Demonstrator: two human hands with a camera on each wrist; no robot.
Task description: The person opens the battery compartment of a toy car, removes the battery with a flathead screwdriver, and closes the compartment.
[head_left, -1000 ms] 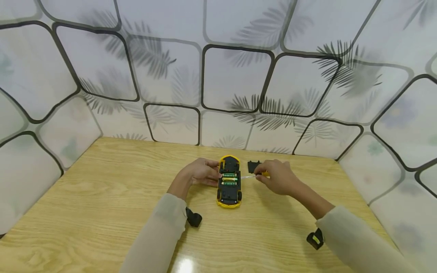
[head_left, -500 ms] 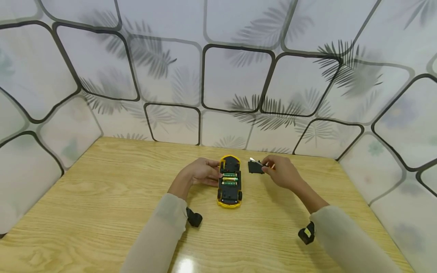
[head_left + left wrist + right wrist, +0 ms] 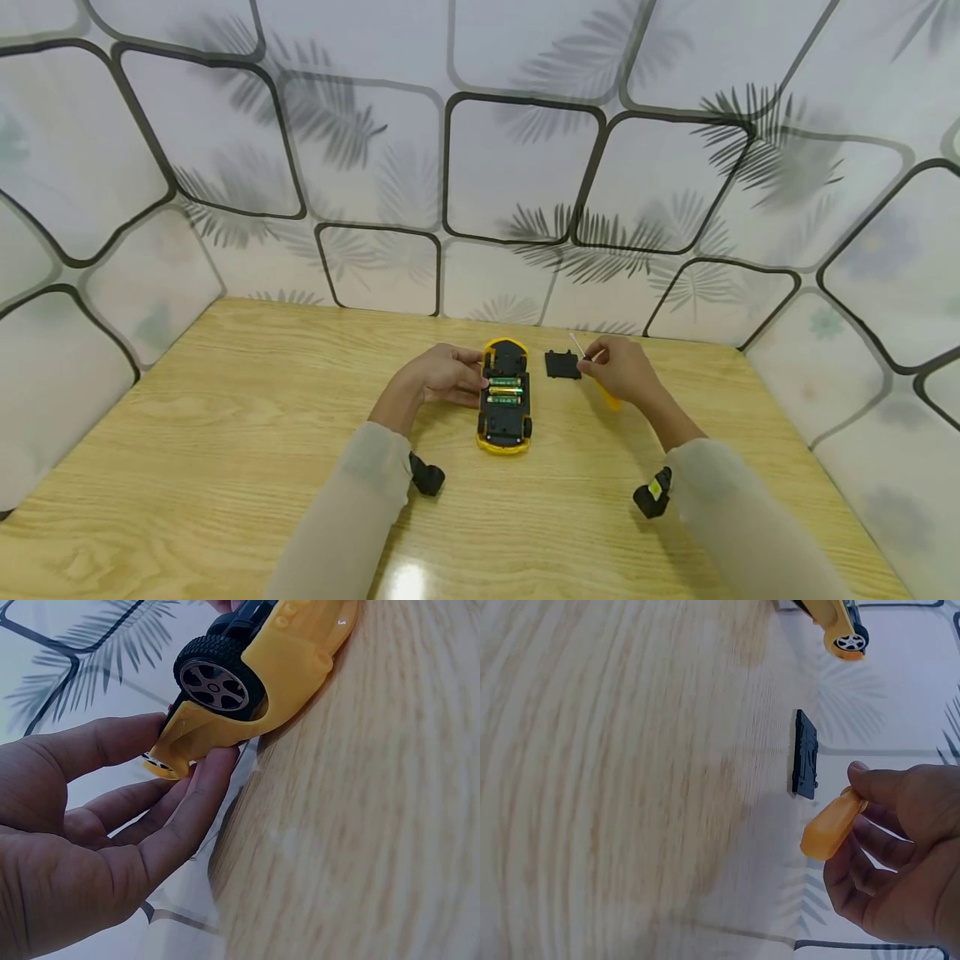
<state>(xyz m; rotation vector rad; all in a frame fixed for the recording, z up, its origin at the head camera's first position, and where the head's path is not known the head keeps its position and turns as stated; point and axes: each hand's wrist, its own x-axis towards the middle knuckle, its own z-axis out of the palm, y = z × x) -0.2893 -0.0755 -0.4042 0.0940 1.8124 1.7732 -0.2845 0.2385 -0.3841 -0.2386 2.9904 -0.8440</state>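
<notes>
Wooden tabletop (image 3: 262, 467): pale-grained, and we're looking down on it.
Toy car (image 3: 505, 419): yellow, black underside up, on the far half of that tabletop!
Left hand (image 3: 450, 379): thumb and fingers pinching the car's left side.
Right hand (image 3: 621, 369): gripping a screwdriver (image 3: 830, 827), yellow-orange handle, shaft aimed away from us.
Battery cover (image 3: 562, 364): black, down on the wood between car and right hand.
Batteries (image 3: 504, 391): three, we count, side by side in the car!

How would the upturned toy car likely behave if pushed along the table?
The toy car would probably slide rather than roll, since its underside faces up. Three batteries seated in it likely add some weight. Its curved yellow body may let it rock.
</notes>
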